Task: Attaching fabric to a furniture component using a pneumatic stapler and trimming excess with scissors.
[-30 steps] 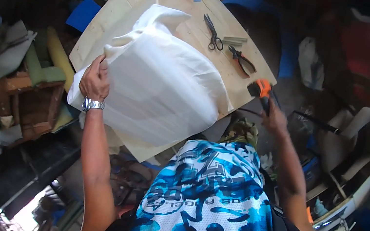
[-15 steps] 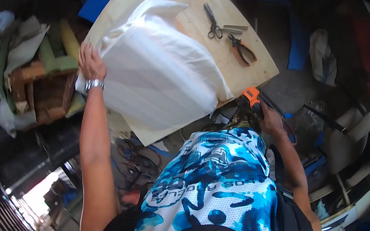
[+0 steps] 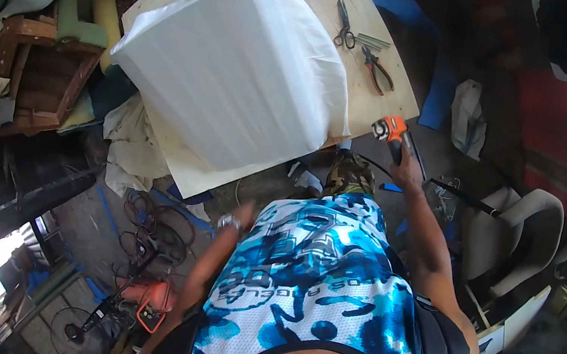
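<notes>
In my right hand [image 3: 408, 167] is an orange and black staple gun [image 3: 392, 129], held just off the table's right corner. My left hand [image 3: 240, 215] is close to my shirt's left side, smeared by motion, so its fingers cannot be made out. A block-shaped pad covered in white cloth [image 3: 218, 74] lies on the pale wooden table [image 3: 396, 56]; loose cloth hangs over its right side and bunches at the far end. Right of it on the wood are black scissors [image 3: 344, 25], thin metal strips [image 3: 373, 43] and orange-handled pliers [image 3: 376, 70].
A stripped wooden chair frame [image 3: 41, 70] with green and yellow padding stands at the left. Hoses [image 3: 153, 230] and an orange-red machine [image 3: 152, 299] lie on the floor at lower left. A beige seat [image 3: 528, 228] stands at the right; crumpled cloth [image 3: 133, 147] hangs beside the table.
My left hand has let go of the white cloth's left edge and swung down toward my body. The staple gun in my right hand has turned and risen slightly. The whole view has shifted.
</notes>
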`<state>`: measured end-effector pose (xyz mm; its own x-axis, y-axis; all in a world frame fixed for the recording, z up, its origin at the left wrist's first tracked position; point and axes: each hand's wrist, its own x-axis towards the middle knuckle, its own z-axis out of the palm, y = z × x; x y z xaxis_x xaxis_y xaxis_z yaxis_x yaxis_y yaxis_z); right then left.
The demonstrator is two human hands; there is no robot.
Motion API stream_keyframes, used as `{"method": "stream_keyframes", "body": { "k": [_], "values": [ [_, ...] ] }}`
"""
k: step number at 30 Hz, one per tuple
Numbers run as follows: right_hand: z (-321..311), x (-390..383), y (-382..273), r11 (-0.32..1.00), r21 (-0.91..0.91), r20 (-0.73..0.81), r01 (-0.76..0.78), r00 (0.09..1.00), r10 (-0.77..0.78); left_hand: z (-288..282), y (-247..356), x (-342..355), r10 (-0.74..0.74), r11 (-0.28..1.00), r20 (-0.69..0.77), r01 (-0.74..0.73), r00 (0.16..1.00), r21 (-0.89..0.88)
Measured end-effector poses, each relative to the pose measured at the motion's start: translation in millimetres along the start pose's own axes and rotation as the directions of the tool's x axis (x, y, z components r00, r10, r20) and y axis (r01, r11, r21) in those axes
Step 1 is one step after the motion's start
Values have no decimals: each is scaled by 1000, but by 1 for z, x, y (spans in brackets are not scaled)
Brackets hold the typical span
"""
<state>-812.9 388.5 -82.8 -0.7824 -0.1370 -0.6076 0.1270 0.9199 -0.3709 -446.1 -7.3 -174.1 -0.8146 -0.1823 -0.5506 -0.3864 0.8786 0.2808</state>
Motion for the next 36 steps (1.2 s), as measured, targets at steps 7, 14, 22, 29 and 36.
{"method": "stream_keyframes", "body": {
  "k": [7, 14, 22, 29, 36],
  "values": [
    [11, 105, 27, 999, -16, -389, -44, 921, 34, 41, -1, -154, -298, 901, 90, 312, 950, -301],
    [-3, 82, -7, 883, -19, -283, 469, 844, -455, -37, 60, -159, -754, 363, 188, 638, 629, -679],
    [22, 25, -16, 875, 140, 29, 464, 881, -472, -48, 101, -98, -356, 750, 70, 330, 932, -573],
    [64, 66, -4, 886, -156, 26, 436, 899, -437, -69, 121, -105, -331, 807, 195, 384, 923, -448],
    [43, 99, -33, 843, -155, -102, 515, 841, -532, -120, 154, -93, -538, 719, 227, 582, 812, -380]
  ]
}}
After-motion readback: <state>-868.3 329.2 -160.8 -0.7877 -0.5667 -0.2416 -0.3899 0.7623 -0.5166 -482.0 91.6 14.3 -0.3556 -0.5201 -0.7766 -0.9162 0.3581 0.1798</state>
